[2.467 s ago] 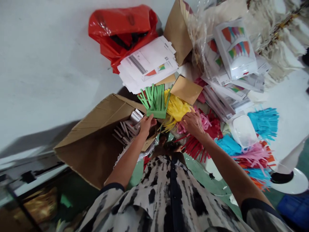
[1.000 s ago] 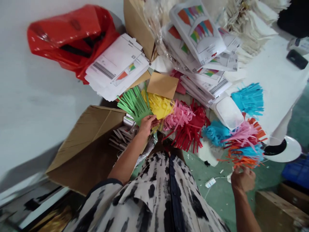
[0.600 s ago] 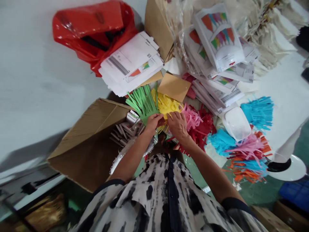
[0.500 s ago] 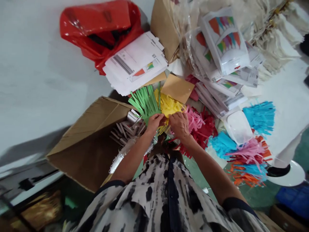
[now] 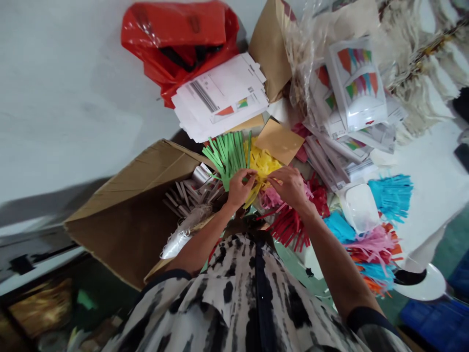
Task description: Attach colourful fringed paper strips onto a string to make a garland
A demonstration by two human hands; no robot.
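Between my two hands is a bunch of yellow tissue paper fringe [image 5: 262, 161], its strips hanging above and below my fingers. My left hand [image 5: 240, 188] pinches it from the left, thumb and forefinger together. From the right, my right hand [image 5: 291, 186] pinches the same yellow fringe with bent fingers. Green paper fringe [image 5: 229, 154] fans out just beyond my left hand. Pink fringe [image 5: 271, 198] and dark red fringe [image 5: 291, 227] lie under and beside my right hand and wrist.
An open cardboard box [image 5: 120, 210] with folded packets stands left. Flat printed cartons [image 5: 223, 98] lie by a red plastic bag [image 5: 179, 34]. Packaged bunting boxes [image 5: 361, 88] are piled back right. Right lie blue fringe [image 5: 392, 195], a white plastic tub [image 5: 359, 208] and a brown card [image 5: 280, 142].
My hands have drawn slightly apart on the yellow fringe, the right one moving right and opening its grip into a fingertip pinch. The whole view has shifted a little.
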